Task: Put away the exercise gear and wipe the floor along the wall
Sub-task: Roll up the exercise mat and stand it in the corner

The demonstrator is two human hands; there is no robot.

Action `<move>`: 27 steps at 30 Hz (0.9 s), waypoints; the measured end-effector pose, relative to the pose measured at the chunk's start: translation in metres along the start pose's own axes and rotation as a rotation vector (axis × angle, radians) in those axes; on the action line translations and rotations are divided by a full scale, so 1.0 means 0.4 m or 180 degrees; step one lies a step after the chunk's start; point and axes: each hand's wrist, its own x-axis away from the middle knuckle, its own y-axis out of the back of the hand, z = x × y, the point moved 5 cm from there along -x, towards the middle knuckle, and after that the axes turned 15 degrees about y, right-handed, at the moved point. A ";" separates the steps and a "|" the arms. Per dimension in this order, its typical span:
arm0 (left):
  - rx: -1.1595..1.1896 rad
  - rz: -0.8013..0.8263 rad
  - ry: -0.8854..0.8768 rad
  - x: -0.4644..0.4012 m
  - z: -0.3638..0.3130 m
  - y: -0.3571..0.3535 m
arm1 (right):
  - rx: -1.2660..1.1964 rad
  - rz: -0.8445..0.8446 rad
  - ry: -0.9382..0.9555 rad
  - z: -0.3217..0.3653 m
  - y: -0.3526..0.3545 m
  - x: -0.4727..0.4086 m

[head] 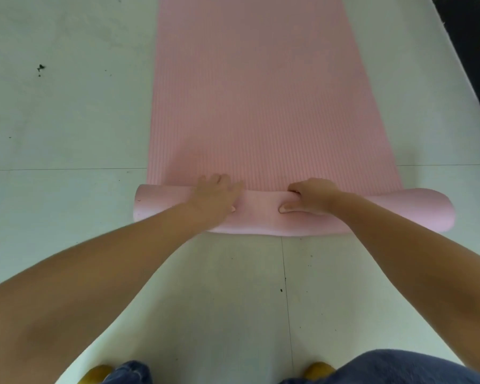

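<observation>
Pale floor tiles [67, 120] carry a pink yoga mat [261, 92]; left hand [216, 196] presses flat and right hand [308, 198] curls over its rolled end [385, 212], keeping the roll tight.

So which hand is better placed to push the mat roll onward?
Probably the left hand: it lies flat over the pink yoga mat roll, ready to push. The right hand pinches the roll's edge, thumb underneath.

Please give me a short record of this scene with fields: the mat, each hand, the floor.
mat: pink mat, near end rolled up, the rest flat on the floor
left hand: left hand rests on the roll, fingers fairly straight
right hand: right hand grips the roll, fingers curled
floor: pale tiled floor with dark specks
</observation>
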 end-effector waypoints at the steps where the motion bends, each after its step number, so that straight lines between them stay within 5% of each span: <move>1: -0.0215 -0.0198 -0.0130 0.022 -0.027 -0.005 | 0.0227 -0.0039 0.0035 -0.006 0.002 -0.004; 11: -0.0431 0.0233 0.0320 0.035 -0.131 -0.073 | 0.0463 -0.0102 0.0249 0.010 0.046 -0.045; 15: -0.0382 0.0304 0.0421 -0.002 -0.113 -0.079 | 0.0951 -0.0606 0.0507 0.017 0.022 -0.058; 19: -0.0199 0.0200 0.0251 -0.050 -0.086 -0.055 | 0.1007 -0.0858 0.0377 0.054 0.009 -0.022; 24: 0.0169 0.1075 -0.0225 -0.107 -0.037 -0.023 | 0.1617 -0.0706 0.0487 0.018 -0.062 0.052; 27: 0.0260 0.0922 -0.0258 -0.110 -0.022 0.016 | 0.1592 -0.0719 0.0405 0.009 -0.033 0.037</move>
